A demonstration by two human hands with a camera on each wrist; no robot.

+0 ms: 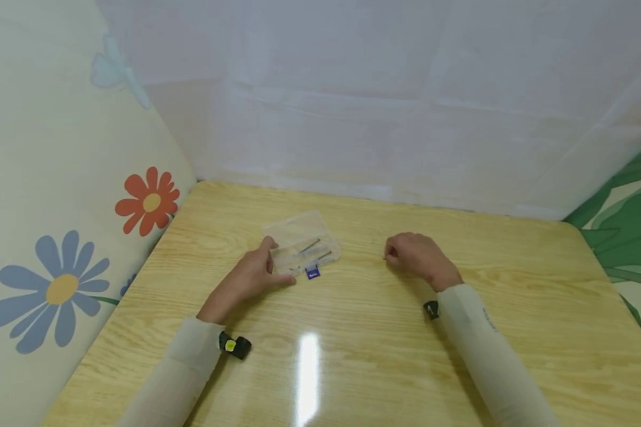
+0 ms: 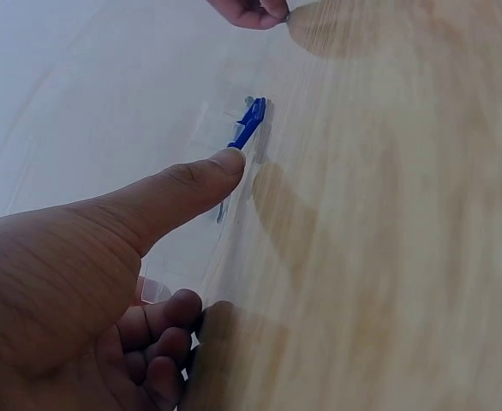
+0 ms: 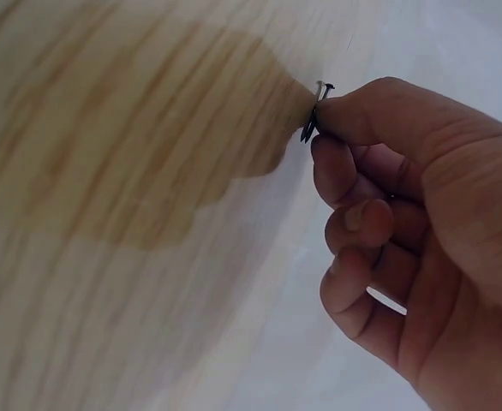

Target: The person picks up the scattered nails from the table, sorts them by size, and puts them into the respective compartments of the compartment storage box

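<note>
A clear plastic box (image 1: 284, 255) stands on the table with its transparent lid (image 1: 299, 224) raised at the back. Inside lie several thin metal pieces, too small to tell exactly. On its front edge is a blue tab (image 1: 312, 271) with white print. My left hand (image 1: 250, 271) holds the box by its left end, thumb along the front near the blue tab and fingers round the side. To the right, apart from the box, my right hand (image 1: 418, 256) is low over the table. Its thumb and forefinger pinch small nails (image 3: 309, 128), seemingly two, heads upward.
The wood-grain table (image 1: 363, 356) runs back to a white cloth (image 1: 342, 130). A flower-printed panel (image 1: 43, 178) borders the left side, and a green leaf print (image 1: 635, 231) the right. Light glares on the tabletop near the front.
</note>
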